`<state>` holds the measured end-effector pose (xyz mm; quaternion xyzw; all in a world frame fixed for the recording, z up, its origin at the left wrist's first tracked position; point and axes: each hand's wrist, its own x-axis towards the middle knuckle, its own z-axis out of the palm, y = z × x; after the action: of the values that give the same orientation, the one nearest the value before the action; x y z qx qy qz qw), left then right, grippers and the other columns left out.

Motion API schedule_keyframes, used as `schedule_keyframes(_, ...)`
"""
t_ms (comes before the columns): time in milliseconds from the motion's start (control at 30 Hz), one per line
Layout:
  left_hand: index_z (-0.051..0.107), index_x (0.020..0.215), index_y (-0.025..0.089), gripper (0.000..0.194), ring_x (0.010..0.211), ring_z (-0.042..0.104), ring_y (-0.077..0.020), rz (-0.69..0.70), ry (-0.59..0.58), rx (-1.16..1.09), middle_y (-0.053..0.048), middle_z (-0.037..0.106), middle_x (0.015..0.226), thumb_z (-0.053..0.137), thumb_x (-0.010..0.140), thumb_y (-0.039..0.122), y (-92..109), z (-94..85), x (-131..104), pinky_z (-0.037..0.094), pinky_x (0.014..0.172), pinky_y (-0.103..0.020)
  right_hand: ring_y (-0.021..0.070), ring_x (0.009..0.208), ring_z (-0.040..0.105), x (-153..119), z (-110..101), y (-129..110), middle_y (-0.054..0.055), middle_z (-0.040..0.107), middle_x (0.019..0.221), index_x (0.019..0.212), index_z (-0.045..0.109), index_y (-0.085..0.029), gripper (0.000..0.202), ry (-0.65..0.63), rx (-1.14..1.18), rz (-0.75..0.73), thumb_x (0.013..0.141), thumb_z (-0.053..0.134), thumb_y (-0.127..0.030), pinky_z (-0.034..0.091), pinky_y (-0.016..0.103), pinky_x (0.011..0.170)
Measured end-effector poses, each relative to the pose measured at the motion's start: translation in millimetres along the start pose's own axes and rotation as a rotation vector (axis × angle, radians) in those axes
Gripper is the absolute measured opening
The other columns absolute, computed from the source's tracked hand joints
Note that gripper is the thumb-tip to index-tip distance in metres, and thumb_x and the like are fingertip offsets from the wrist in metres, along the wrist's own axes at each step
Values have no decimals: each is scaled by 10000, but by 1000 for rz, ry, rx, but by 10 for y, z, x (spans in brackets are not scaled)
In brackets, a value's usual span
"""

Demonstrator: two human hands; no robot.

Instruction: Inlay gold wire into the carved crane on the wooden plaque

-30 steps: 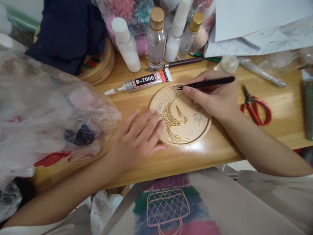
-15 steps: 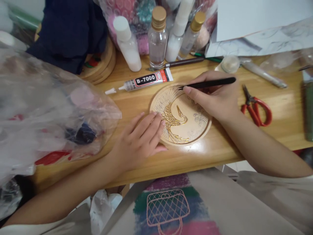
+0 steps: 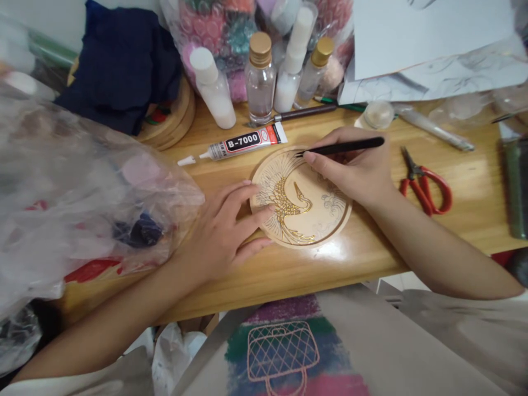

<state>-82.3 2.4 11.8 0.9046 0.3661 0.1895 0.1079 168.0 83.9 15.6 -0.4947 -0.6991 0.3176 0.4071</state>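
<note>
A round wooden plaque [image 3: 317,220] lies flat on the table, bearing a line drawing and a crane partly outlined in gold wire. My left hand [image 3: 225,225] rests at its left side, fingers spread, with fingertips on the rim and wing. My right hand [image 3: 358,170] pinches black tweezers [image 3: 346,146] above the plaque's upper part. Their tips meet the drawn feathers near the top; whether they grip a piece of wire is too small to tell. A B-7000 glue tube [image 3: 245,142], uncapped, lies just behind the plaque, its white cap [image 3: 186,160] beside the nozzle.
Red-handled pliers [image 3: 427,187] lie to the right. Several bottles, among them a clear one [image 3: 260,82], stand behind a dark-handled tool [image 3: 307,113]. Clear plastic bags [image 3: 82,192] crowd the left. Papers [image 3: 429,44] sit at the back right, near a small round jar [image 3: 378,114].
My left hand's fingers have spread wider and shifted slightly on the plaque's left side. The tweezers stay near the top feathers. The whole view has shifted a little.
</note>
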Motion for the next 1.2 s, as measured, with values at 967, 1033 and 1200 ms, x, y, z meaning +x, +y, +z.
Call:
schedule_keyframes(967, 623, 899, 217, 37, 894, 654, -148, -342, 220, -322, -7, 679, 916, 655, 900, 237, -16, -41, 38, 557, 826, -319, 122, 550, 553, -13, 5, 14, 6, 686, 661, 706, 718, -213, 58, 7, 13, 34, 733, 767, -229, 411, 264, 464)
schedule_keyframes(1033, 631, 850, 210, 52, 793, 653, -132, -361, 218, -382, 11, 686, 826, 645, 900, 215, -12, -41, 44, 553, 746, -287, 124, 552, 550, -19, 15, 44, 2, 679, 664, 711, 720, -224, 62, 18, 24, 25, 732, 776, -241, 411, 266, 467)
schedule_keyframes(1200, 655, 804, 193, 127, 697, 657, -130, -374, 235, -434, -8, 712, 780, 658, 897, 279, -4, -82, 60, 546, 647, -260, 112, 519, 537, -7, 37, 112, -16, 666, 626, 704, 706, -234, 128, 24, 96, -21, 726, 801, -317, 386, 248, 445)
